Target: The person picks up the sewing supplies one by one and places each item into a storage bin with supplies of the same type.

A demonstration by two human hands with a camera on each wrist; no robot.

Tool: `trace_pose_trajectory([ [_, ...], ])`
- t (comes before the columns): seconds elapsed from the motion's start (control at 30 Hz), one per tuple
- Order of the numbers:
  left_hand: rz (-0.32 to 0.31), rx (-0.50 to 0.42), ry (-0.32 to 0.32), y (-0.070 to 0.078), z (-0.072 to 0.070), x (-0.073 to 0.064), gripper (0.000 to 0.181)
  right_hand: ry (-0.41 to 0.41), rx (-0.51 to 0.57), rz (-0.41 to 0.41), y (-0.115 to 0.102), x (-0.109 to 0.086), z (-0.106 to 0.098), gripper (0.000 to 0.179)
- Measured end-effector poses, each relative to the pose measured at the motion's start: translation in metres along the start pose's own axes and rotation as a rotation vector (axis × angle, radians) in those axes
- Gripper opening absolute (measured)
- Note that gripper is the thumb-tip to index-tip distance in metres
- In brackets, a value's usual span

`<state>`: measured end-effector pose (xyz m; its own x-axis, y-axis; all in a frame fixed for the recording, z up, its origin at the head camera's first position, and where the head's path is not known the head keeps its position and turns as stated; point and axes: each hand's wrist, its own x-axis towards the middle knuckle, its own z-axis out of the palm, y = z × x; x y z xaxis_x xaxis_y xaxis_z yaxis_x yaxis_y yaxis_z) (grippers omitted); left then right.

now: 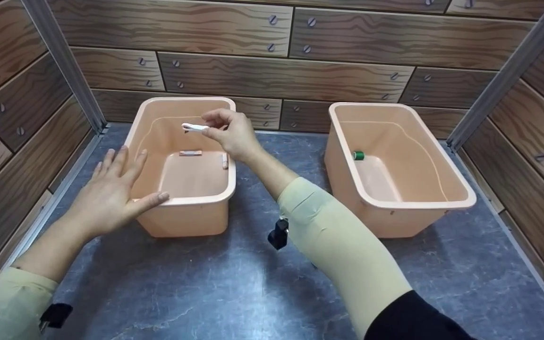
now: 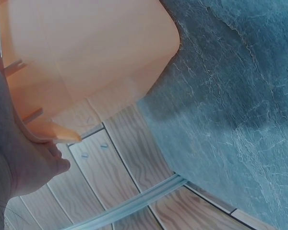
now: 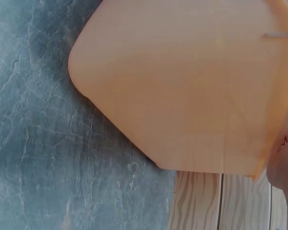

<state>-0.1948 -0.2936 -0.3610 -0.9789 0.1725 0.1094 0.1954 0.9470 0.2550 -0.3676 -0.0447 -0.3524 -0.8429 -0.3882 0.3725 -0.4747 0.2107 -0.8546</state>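
Above the inside of the left peach bin (image 1: 184, 200), the right hand (image 1: 234, 134) pinches a small, slim white object (image 1: 194, 127) between thumb and fingertips; its exact kind is unclear. The left hand (image 1: 111, 193) lies with spread, straight fingers against the near-left rim of that bin and holds nothing. Two small whitish cylinders with orange ends, like batteries, are inside: one cylinder (image 1: 190, 153) on the floor toward the back, another cylinder (image 1: 225, 161) by the right wall. In the wrist views, the hands appear only partly, beside the bin's outer walls.
A second peach bin (image 1: 364, 200) stands to the right, with a small green cylinder (image 1: 358, 155) by its left wall. Both bins sit on a dark blue marbled surface (image 1: 253, 283). Wood-patterned panels (image 1: 234, 75) and metal posts (image 1: 62, 61) enclose the area.
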Motion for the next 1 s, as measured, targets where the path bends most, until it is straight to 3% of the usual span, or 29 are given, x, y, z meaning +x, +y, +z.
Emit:
trace_pose_trajectory([
  [1.0,0.002,0.008,0.004,-0.0014,0.0011,0.0,0.107,0.008,-0.127,-0.008,0.0053,-0.0032,0.0068,0.031],
])
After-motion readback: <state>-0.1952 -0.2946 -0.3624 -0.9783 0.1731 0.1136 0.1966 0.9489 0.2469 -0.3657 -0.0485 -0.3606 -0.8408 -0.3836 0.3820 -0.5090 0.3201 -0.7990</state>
